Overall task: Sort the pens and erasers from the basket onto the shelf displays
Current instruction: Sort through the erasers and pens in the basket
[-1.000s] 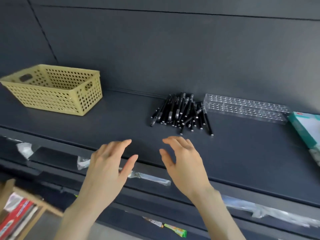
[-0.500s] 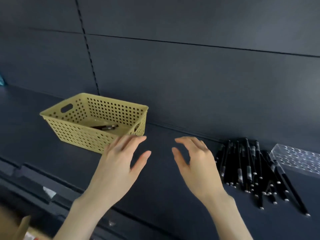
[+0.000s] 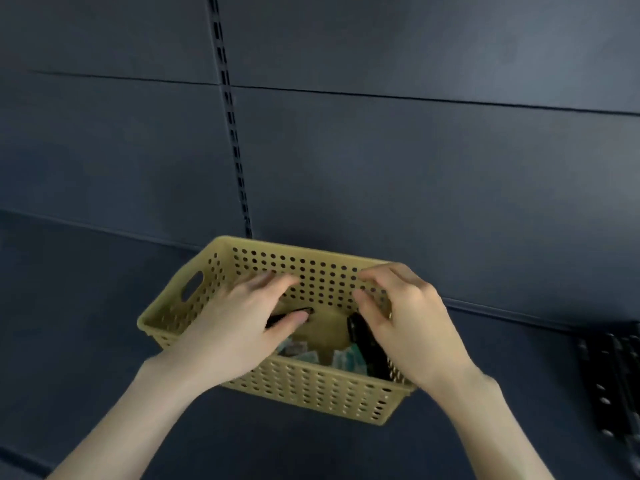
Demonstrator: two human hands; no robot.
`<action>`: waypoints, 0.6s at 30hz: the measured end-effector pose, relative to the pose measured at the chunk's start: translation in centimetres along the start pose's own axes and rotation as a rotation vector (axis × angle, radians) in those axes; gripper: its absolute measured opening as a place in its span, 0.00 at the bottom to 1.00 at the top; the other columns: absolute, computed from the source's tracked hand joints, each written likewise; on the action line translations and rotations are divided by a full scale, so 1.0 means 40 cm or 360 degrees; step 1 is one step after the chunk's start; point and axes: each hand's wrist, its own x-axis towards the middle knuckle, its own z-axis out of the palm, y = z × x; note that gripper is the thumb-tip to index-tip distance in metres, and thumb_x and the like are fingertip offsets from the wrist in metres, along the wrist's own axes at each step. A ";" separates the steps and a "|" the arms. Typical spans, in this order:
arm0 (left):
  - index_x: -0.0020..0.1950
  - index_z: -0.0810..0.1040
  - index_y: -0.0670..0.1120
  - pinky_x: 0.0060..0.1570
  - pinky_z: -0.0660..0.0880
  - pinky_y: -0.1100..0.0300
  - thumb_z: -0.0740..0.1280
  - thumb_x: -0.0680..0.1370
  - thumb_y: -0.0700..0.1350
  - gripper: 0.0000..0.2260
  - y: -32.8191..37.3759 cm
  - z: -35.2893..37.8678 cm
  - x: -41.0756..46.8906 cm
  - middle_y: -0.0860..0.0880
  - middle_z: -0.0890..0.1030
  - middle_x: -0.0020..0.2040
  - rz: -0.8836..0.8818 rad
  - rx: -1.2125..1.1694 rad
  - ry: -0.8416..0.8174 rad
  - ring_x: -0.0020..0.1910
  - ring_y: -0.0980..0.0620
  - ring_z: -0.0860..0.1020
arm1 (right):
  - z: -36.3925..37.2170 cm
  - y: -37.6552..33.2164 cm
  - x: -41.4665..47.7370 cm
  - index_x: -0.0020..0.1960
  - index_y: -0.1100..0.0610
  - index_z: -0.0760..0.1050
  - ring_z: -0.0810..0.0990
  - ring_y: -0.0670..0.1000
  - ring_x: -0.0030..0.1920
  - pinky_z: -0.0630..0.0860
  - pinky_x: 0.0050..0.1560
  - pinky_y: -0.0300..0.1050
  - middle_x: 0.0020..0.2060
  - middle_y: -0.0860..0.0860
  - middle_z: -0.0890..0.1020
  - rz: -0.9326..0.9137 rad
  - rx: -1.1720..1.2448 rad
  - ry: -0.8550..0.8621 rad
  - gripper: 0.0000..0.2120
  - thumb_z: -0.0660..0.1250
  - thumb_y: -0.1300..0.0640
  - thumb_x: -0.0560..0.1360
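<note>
You had a mustard-yellow basket [image 3: 311, 389], its walls patterned with even rows of round holes. Inside it lay black pens [image 3: 369, 348] and blurred teal-and-white pieces [image 3: 348, 358]. The shelf [image 3: 86, 306] and back panel [image 3: 415, 168] were dark slate blue; the pen pile [image 3: 613, 386] at your right was black with pale dots

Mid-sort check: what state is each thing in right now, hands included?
Basket: upright on the shelf, items inside.
Left hand: in the basket, thumb at a black pen; grip unclear.
Right hand: over the basket, fingers loosely curled, holding nothing.
Second black pen: lying in the basket.
Teal packets: on the basket floor, blurred.
Pen pile: loose on the shelf.
</note>
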 end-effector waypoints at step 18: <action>0.53 0.74 0.48 0.26 0.65 0.65 0.60 0.76 0.63 0.19 -0.188 0.026 0.201 0.53 0.74 0.37 0.0346 0.0416 -0.1237 0.30 0.56 0.70 | 0.150 -0.041 0.180 0.61 0.52 0.73 0.77 0.48 0.51 0.76 0.55 0.47 0.54 0.48 0.79 0.0245 -0.0272 -0.1607 0.18 0.66 0.46 0.75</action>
